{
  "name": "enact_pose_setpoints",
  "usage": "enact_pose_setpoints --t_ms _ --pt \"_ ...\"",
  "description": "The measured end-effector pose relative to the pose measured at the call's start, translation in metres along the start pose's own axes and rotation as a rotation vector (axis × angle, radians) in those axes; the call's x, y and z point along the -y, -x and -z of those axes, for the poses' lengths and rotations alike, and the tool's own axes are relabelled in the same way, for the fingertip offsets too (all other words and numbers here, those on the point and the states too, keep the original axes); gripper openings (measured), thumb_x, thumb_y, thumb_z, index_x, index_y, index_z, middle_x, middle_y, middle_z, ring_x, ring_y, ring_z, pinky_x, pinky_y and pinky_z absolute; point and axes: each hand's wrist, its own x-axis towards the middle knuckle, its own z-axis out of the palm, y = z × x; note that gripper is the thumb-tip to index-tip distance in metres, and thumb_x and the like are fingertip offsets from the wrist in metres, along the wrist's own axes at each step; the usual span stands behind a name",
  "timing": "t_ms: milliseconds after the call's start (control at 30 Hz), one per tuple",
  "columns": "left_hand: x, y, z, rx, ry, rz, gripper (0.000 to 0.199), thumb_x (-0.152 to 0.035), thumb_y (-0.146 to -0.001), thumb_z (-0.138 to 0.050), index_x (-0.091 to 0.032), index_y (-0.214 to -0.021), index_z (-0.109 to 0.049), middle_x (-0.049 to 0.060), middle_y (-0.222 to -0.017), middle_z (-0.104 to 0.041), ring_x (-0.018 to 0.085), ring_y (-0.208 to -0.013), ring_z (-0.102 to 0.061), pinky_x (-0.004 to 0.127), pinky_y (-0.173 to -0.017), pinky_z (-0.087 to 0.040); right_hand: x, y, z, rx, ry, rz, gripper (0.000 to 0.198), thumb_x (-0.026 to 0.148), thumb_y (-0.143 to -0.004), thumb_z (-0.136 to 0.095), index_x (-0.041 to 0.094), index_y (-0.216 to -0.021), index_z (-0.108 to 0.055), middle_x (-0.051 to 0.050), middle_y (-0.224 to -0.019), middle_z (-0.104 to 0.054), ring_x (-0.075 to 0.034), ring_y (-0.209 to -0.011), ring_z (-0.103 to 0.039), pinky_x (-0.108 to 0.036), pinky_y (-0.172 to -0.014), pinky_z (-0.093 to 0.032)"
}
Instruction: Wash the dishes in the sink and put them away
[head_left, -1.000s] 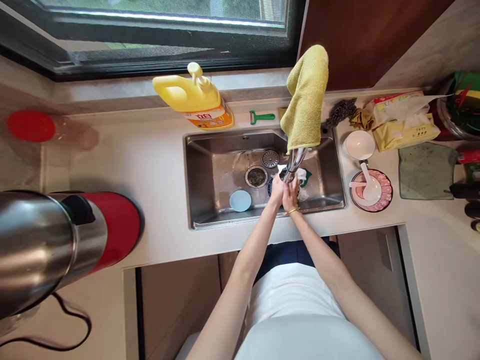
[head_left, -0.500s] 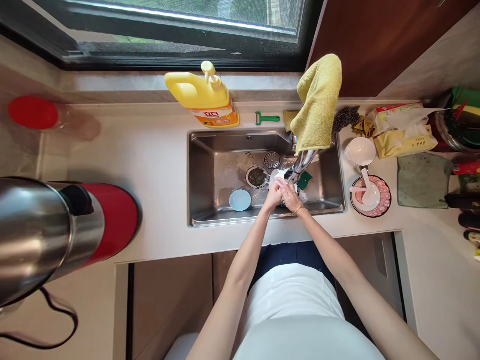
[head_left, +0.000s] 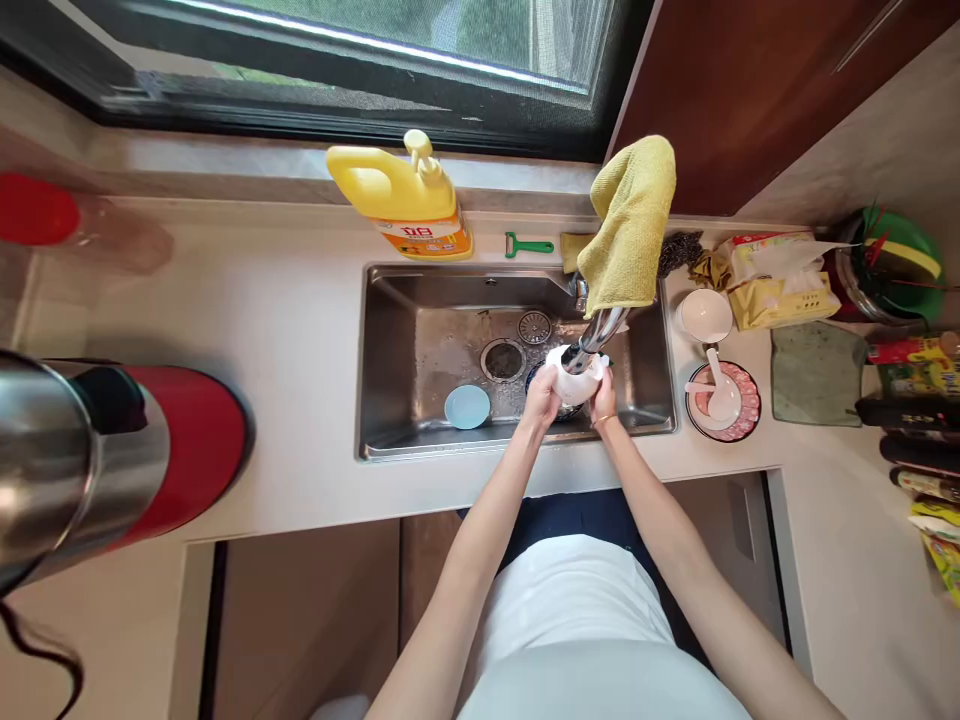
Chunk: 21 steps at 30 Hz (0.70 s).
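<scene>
My left hand [head_left: 541, 400] is closed on the left side of a small white bowl [head_left: 576, 390]. On the bowl's other side, my right hand [head_left: 603, 398] grips it near the rim. The bowl is held over the sink, right beneath the mouth of the chrome faucet [head_left: 602, 330], which hides part of its inside. Below the bowl a dark-rimmed dish [head_left: 533, 374] is mostly covered. A light blue dish [head_left: 466, 407] lies on the sink floor to the left of my hands.
The steel sink [head_left: 390, 370] has a round drain [head_left: 502, 360] and a strainer [head_left: 534, 327]. A yellow cloth [head_left: 630, 225] drapes the faucet. Behind stand a yellow detergent jug [head_left: 405, 205] and a green peeler [head_left: 529, 245]. Right are a white cup [head_left: 706, 316] and plates with spoons [head_left: 724, 402].
My hands, close together before, are now apart on opposite sides of the white bowl, which shows more plainly. Water pooled at the drain has gone down. The view has shifted slightly.
</scene>
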Motion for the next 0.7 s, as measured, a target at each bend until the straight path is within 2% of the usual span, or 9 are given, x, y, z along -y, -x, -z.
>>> enact_pose_setpoints --t_ms 100,200,300,367,433,567,633,700 --pt "0.0 0.002 0.002 -0.038 -0.011 -0.029 0.04 -0.039 -0.062 -0.089 -0.016 -0.087 -0.069 0.004 -0.088 -0.076 0.019 -0.086 -0.069 0.031 -0.087 -0.051 -0.008 0.02 -0.003 -0.062 0.185 0.284 0.054 0.044 -0.095 -0.032 0.014 -0.134 -0.053 -0.015 -0.145 -0.054 -0.02 -0.137 -0.049 -0.04 -0.116 -0.039" --pt "-0.005 0.007 0.009 0.012 -0.061 -0.055 0.048 -0.043 -0.061 -0.09 -0.015 -0.092 -0.069 0.006 -0.092 -0.076 0.022 -0.093 -0.069 0.032 -0.09 -0.051 0.001 0.026 -0.009 0.044 0.372 0.475 0.045 0.039 -0.097 -0.033 0.015 -0.123 -0.062 -0.015 -0.133 -0.062 -0.021 -0.132 -0.052 -0.04 -0.116 -0.037" --pt "-0.013 0.009 0.02 0.075 -0.124 -0.059 0.053 -0.045 -0.061 -0.089 -0.014 -0.099 -0.069 0.008 -0.097 -0.076 0.023 -0.097 -0.069 0.032 -0.089 -0.051 0.011 0.029 -0.016 0.15 0.478 0.447 0.039 0.036 -0.097 -0.035 0.017 -0.109 -0.066 -0.013 -0.107 -0.071 -0.024 -0.116 -0.062 -0.039 -0.106 -0.047" --pt "-0.018 0.008 0.028 0.051 -0.144 -0.077 0.054 -0.046 -0.061 -0.089 -0.014 -0.1 -0.068 0.007 -0.096 -0.075 0.021 -0.092 -0.069 0.03 -0.084 -0.052 0.014 0.036 -0.02 0.188 0.549 0.388 0.037 0.036 -0.097 -0.036 0.017 -0.104 -0.067 -0.012 -0.097 -0.072 -0.025 -0.105 -0.065 -0.038 -0.098 -0.051" --pt "-0.022 0.007 0.036 -0.01 -0.146 -0.119 0.053 -0.046 -0.061 -0.088 -0.015 -0.098 -0.068 0.006 -0.094 -0.075 0.019 -0.088 -0.068 0.028 -0.081 -0.052 0.014 0.048 -0.024 0.234 0.604 0.384 0.037 0.036 -0.098 -0.036 0.017 -0.106 -0.067 -0.013 -0.1 -0.073 -0.025 -0.104 -0.066 -0.037 -0.097 -0.051" --pt "-0.028 0.009 0.042 -0.027 -0.204 -0.174 0.048 -0.048 -0.067 -0.083 -0.015 -0.099 -0.068 0.007 -0.097 -0.075 0.019 -0.091 -0.068 0.028 -0.083 -0.051 0.012 0.065 -0.034 0.308 0.586 0.476 0.041 0.031 -0.097 -0.035 0.015 -0.12 -0.065 -0.016 -0.126 -0.067 -0.023 -0.126 -0.058 -0.035 -0.11 -0.044" --pt "-0.028 0.01 0.038 0.013 -0.291 -0.199 0.046 -0.05 -0.071 -0.08 -0.015 -0.099 -0.068 0.009 -0.099 -0.075 0.02 -0.092 -0.068 0.03 -0.086 -0.051 0.012 0.062 -0.043 0.295 0.571 0.435 0.039 0.033 -0.096 -0.038 0.015 -0.115 -0.067 -0.016 -0.126 -0.066 -0.024 -0.128 -0.056 -0.037 -0.111 -0.042" --pt "-0.027 0.01 0.031 0.055 -0.43 -0.261 0.043 -0.051 -0.077 -0.074 -0.014 -0.099 -0.069 0.01 -0.101 -0.075 0.021 -0.093 -0.068 0.031 -0.087 -0.051 0.014 0.053 -0.054 0.281 0.507 0.323 0.037 0.039 -0.094 -0.043 0.015 -0.104 -0.07 -0.016 -0.116 -0.069 -0.027 -0.12 -0.059 -0.04 -0.107 -0.044"
